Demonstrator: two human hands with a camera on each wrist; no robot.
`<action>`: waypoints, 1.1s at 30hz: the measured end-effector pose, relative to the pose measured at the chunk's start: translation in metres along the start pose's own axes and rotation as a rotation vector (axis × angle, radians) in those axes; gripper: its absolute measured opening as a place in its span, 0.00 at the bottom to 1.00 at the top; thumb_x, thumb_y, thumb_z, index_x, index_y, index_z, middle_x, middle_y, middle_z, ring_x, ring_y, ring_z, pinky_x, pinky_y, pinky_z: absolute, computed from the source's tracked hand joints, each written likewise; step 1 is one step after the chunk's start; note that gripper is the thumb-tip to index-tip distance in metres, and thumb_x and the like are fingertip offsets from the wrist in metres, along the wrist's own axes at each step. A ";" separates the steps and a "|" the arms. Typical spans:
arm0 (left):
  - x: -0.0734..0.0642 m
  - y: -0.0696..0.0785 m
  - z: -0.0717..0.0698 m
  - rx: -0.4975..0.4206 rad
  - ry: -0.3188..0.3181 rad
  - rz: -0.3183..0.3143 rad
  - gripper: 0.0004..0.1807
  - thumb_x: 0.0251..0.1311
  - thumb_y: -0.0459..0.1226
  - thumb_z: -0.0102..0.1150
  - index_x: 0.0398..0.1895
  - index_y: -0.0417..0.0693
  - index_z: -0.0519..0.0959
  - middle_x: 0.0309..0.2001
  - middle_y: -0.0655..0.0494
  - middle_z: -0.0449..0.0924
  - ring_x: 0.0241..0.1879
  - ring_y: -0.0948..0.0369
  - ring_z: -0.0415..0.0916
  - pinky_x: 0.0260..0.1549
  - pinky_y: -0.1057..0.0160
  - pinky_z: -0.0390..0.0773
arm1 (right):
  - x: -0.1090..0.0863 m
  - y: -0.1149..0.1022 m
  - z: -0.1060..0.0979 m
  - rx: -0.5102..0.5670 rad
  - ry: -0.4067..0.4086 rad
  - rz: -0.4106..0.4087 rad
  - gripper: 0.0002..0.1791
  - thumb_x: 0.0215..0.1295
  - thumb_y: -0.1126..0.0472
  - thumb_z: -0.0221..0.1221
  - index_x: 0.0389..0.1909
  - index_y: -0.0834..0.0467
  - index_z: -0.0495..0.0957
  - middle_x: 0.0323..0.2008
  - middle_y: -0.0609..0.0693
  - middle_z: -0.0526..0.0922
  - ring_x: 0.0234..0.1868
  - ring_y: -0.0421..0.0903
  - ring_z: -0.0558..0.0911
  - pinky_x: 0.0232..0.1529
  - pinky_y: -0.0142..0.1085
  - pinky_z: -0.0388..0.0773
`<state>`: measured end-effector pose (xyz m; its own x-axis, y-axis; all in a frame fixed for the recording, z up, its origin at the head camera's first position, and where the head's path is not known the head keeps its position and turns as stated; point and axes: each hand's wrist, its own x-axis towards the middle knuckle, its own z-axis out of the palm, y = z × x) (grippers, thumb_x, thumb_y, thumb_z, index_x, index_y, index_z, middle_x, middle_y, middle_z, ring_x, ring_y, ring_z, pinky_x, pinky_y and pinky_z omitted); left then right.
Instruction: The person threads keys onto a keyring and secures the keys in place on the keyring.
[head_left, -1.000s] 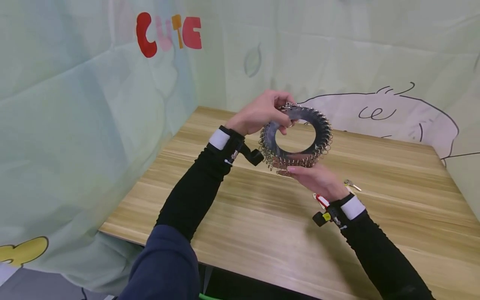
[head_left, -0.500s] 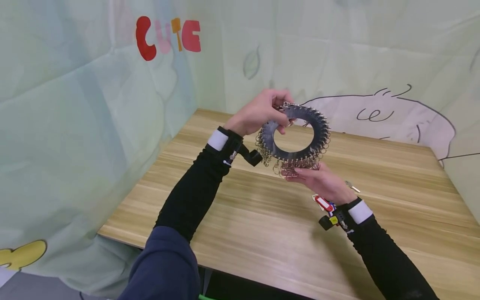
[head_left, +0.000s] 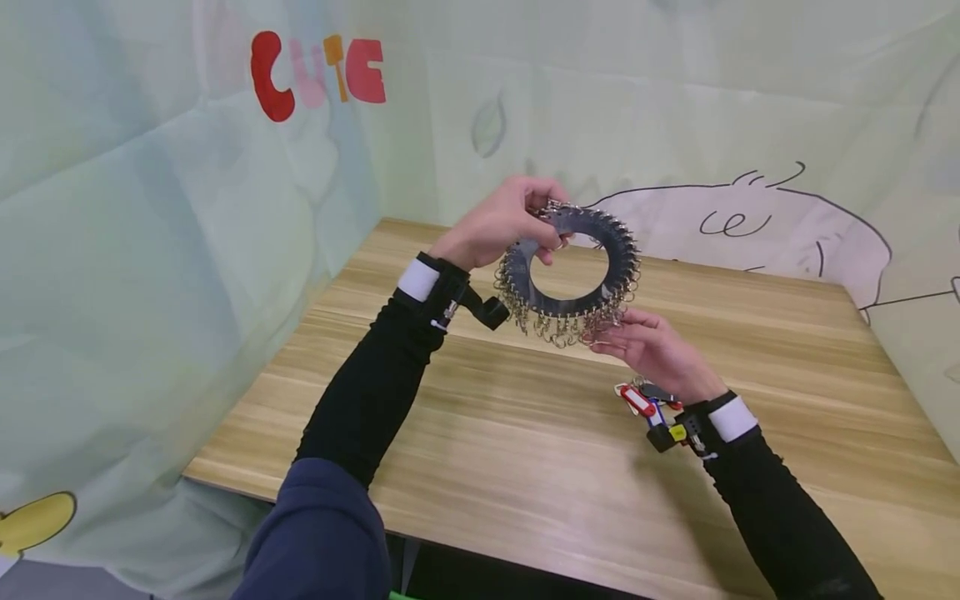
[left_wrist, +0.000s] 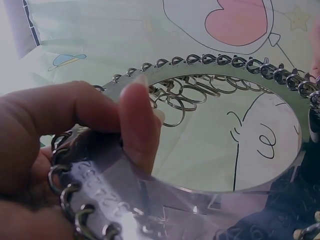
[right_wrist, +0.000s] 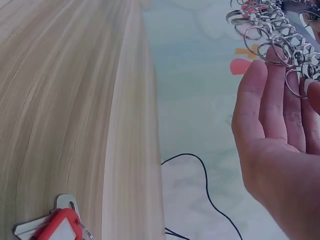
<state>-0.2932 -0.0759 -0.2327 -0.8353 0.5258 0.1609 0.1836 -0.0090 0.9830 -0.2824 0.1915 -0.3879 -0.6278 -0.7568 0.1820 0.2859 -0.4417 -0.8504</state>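
Note:
A dark, shiny flat ring plate (head_left: 618,258) with a big round hole is held up above the table, small metal rings and clasps hooked all round its rim. My left hand (head_left: 502,221) grips its upper left edge; in the left wrist view, the bent fingers (left_wrist: 137,125) reach over the band into the hole. Below the plate's lower right side, my right hand (head_left: 652,350) touches the hanging key rings (head_left: 562,329). Seen from the right wrist, its fingers (right_wrist: 272,100) are nearly straight behind the rings, and part of the thumb is cut off by the frame.
Keys with a red tag (head_left: 637,400) lie on the wooden table (head_left: 465,433) under my right wrist, partly covered by it. Printed cloth walls (head_left: 187,208) stand behind the table and along its left side.
My right hand has shifted right along the plate's lower edge, its fingers looser about the rings. The left hand keeps its grip. The head view has turned slightly right.

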 end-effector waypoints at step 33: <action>0.002 0.002 -0.002 0.032 0.004 -0.019 0.14 0.49 0.15 0.52 0.37 0.36 0.74 0.33 0.43 0.78 0.28 0.56 0.78 0.24 0.63 0.82 | -0.013 -0.002 0.001 -0.120 0.081 -0.067 0.22 0.75 0.71 0.35 0.51 0.61 0.78 0.50 0.53 0.83 0.46 0.46 0.83 0.50 0.36 0.80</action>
<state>-0.2959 -0.0765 -0.2302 -0.8407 0.5223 0.1430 0.1845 0.0280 0.9824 -0.2743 0.2017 -0.3882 -0.7004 -0.6839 0.2044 0.1557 -0.4258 -0.8913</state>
